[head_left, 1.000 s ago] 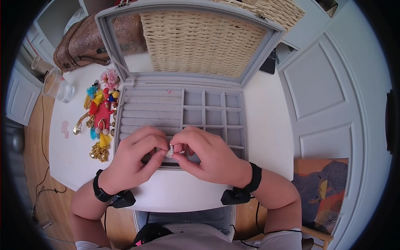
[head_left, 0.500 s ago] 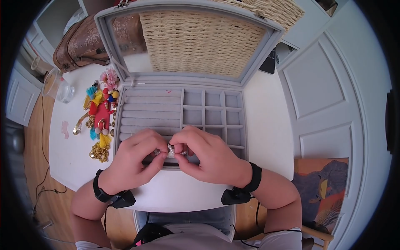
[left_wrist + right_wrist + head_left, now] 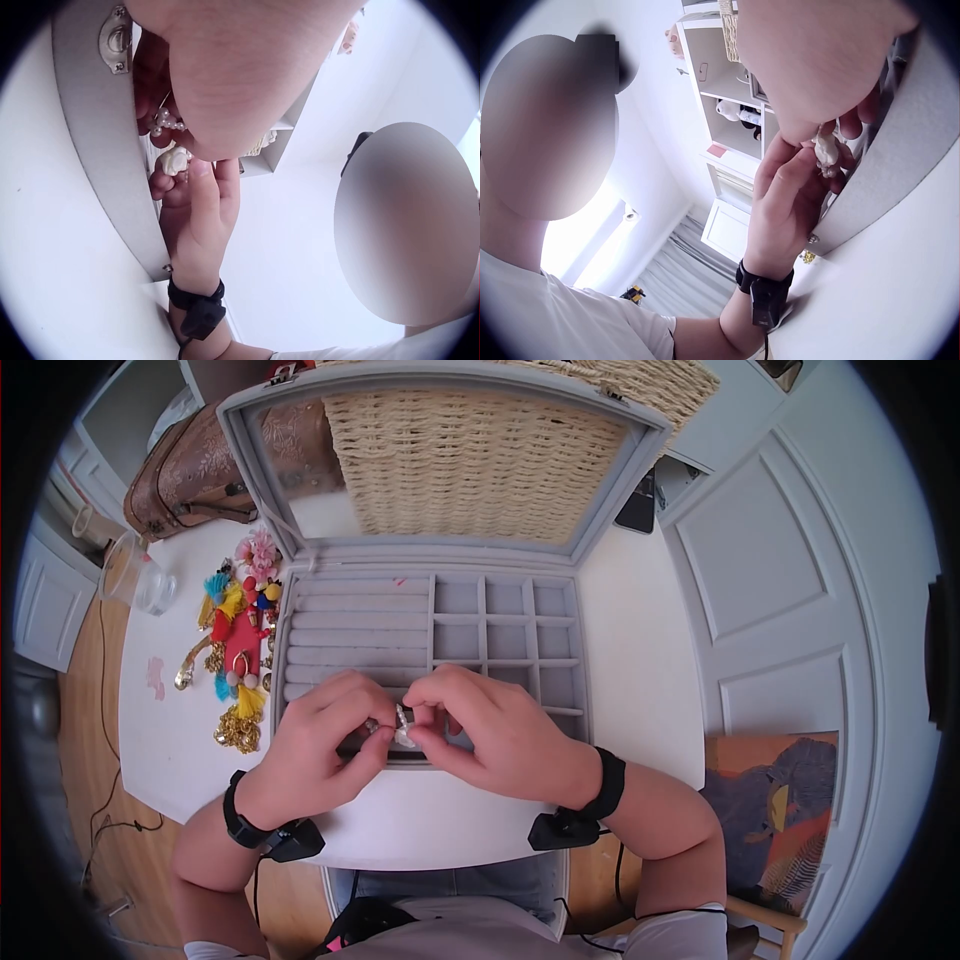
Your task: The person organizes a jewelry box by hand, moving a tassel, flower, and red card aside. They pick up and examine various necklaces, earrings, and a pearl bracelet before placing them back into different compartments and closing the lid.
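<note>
Both hands meet over the front edge of a grey jewellery box (image 3: 587, 660), in the head view's lower middle. Between their fingertips is a small pearl jewellery piece (image 3: 403, 732) with a whitish lump and little beads. My left hand (image 3: 325, 735) pinches it from the left, thumb against curled fingers. From the right, my right hand (image 3: 505, 735) grips it between thumb and fingertips. The left wrist view shows a cluster of pearls (image 3: 165, 124) by the left fingers and the white lump (image 3: 175, 161) beside the right thumb. Fingers cover the rest of the piece.
The box's glass lid (image 3: 450, 470) stands raised at the back. Inside are padded ring rolls (image 3: 360, 603) and square compartments (image 3: 508, 597). Colourful tasselled jewellery (image 3: 240, 630) and a gold chain (image 3: 238, 730) lie left of the box, with a clear cup (image 3: 125, 568) farther left.
The fingertips have shifted slightly around the piece, and its beaded part now stands more upright between them. The head view has tilted a little; both hands stay over the box's front edge.
</note>
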Motion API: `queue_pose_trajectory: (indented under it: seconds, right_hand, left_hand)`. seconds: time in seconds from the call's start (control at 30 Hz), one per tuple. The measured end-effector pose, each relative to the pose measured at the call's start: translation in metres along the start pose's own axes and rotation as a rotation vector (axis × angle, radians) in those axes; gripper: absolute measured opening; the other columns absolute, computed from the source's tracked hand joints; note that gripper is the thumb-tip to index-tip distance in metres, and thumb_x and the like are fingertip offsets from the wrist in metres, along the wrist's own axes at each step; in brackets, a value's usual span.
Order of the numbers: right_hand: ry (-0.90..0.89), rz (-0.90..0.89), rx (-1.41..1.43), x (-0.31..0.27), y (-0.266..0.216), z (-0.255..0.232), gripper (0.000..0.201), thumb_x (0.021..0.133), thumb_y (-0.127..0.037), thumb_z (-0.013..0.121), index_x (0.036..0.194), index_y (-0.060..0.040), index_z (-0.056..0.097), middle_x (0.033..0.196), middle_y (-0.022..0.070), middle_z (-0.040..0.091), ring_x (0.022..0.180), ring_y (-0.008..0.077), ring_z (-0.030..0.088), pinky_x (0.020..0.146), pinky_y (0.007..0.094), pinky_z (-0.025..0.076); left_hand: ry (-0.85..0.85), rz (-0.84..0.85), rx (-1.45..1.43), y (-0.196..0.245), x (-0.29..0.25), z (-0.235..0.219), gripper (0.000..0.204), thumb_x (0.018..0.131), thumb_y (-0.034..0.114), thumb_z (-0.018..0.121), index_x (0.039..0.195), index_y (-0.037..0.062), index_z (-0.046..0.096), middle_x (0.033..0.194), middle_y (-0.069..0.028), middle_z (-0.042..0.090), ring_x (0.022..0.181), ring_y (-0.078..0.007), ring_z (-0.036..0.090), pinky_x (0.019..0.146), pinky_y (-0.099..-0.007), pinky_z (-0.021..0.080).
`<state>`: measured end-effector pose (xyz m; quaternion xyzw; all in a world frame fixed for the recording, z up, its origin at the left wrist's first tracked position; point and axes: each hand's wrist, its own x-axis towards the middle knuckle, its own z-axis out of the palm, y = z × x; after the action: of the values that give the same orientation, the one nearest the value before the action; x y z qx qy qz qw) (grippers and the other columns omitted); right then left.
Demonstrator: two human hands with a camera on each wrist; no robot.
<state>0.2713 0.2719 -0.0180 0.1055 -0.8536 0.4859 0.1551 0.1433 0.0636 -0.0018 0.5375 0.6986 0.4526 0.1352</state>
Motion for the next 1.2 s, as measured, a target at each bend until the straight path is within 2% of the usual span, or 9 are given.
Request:
queue_pose_trajectory:
  seconds: [0.13,0.33,0.4,0.53,0.73,0.8,0.93,1.2]
  right_hand:
    - [-0.037,0.002,-0.022,-0.0012,0.0006,-0.002,0.029,0.099,-0.003,0.077,0.123,-0.0057,0.061,0.096,0.0078,0.067,0.081,0.0208,0.072,0.069,0.0335,0.06]
    - [-0.039,0.019,-0.017,-0.0015,-0.0018,-0.0026,0.031,0.1,-0.009,0.08,0.125,-0.006,0.061,0.093,0.0081,0.07,0.079,0.0231,0.073,0.069,0.0353,0.06]
    - [-0.027,0.019,-0.011,-0.0003,-0.0021,-0.0021,0.029,0.099,-0.014,0.08,0.119,-0.0072,0.06,0.089,0.0075,0.07,0.074,0.027,0.072,0.066,0.0394,0.058]
    - [-0.052,0.036,-0.009,-0.0002,-0.0033,-0.004,0.031,0.099,-0.014,0.08,0.12,-0.0072,0.06,0.09,0.0073,0.07,0.076,0.0269,0.073,0.067,0.0394,0.059]
    - [-0.033,0.011,0.0,0.0016,-0.0035,-0.003,0.029,0.099,-0.009,0.077,0.121,-0.006,0.058,0.102,0.0093,0.068,0.087,0.0259,0.075,0.072,0.0395,0.06]
    - [-0.073,0.015,0.009,0.0002,-0.0014,-0.0038,0.031,0.099,-0.002,0.076,0.125,-0.005,0.059,0.109,0.0089,0.065,0.09,0.0214,0.073,0.073,0.0343,0.061]
    - [-0.059,-0.012,-0.044,-0.0008,0.0019,-0.003,0.028,0.101,0.0,0.073,0.126,-0.0042,0.06,0.112,0.0095,0.067,0.093,0.0217,0.074,0.074,0.0345,0.062]
    - [-0.083,0.071,-0.009,-0.0018,0.0035,-0.002,0.028,0.103,0.002,0.07,0.128,-0.0037,0.06,0.119,0.0112,0.07,0.1,0.0233,0.077,0.077,0.0341,0.064]
  left_hand:
    - [0.008,-0.001,-0.01,-0.0013,-0.0007,0.0006,0.016,0.087,-0.007,0.07,0.1,0.0019,0.066,0.094,-0.0122,0.066,0.082,-0.03,0.065,0.075,-0.0379,0.054]
    - [0.035,0.005,-0.019,-0.0029,-0.0008,0.0021,0.015,0.088,-0.007,0.069,0.101,0.0007,0.066,0.095,-0.0112,0.067,0.083,-0.0259,0.067,0.071,-0.0333,0.057]
    - [0.031,-0.001,-0.022,-0.0033,-0.0011,0.0006,0.014,0.089,-0.007,0.069,0.101,0.0002,0.066,0.096,-0.0111,0.068,0.083,-0.025,0.067,0.07,-0.0322,0.058]
    - [0.028,-0.033,-0.042,-0.0036,-0.0023,-0.0022,0.011,0.093,-0.007,0.067,0.102,-0.0009,0.066,0.097,-0.011,0.069,0.081,-0.0232,0.069,0.07,-0.0313,0.058]
    - [0.052,-0.056,-0.084,-0.0046,-0.0029,-0.0016,0.011,0.095,-0.006,0.067,0.104,-0.0009,0.066,0.099,-0.0109,0.07,0.081,-0.0209,0.071,0.072,-0.0307,0.059]
    - [0.053,-0.058,-0.085,-0.0048,-0.0027,-0.0023,0.011,0.095,-0.007,0.067,0.105,-0.001,0.066,0.099,-0.0109,0.07,0.081,-0.0209,0.071,0.072,-0.0305,0.059]
    - [0.06,-0.055,-0.087,-0.0051,-0.0028,-0.0021,0.012,0.095,-0.007,0.067,0.105,-0.0011,0.067,0.1,-0.0109,0.07,0.081,-0.0208,0.07,0.074,-0.0298,0.059]
    - [0.044,-0.036,-0.102,-0.004,-0.0023,-0.0027,0.013,0.094,-0.008,0.067,0.105,-0.0014,0.067,0.1,-0.0115,0.07,0.083,-0.0222,0.071,0.073,-0.0309,0.06]
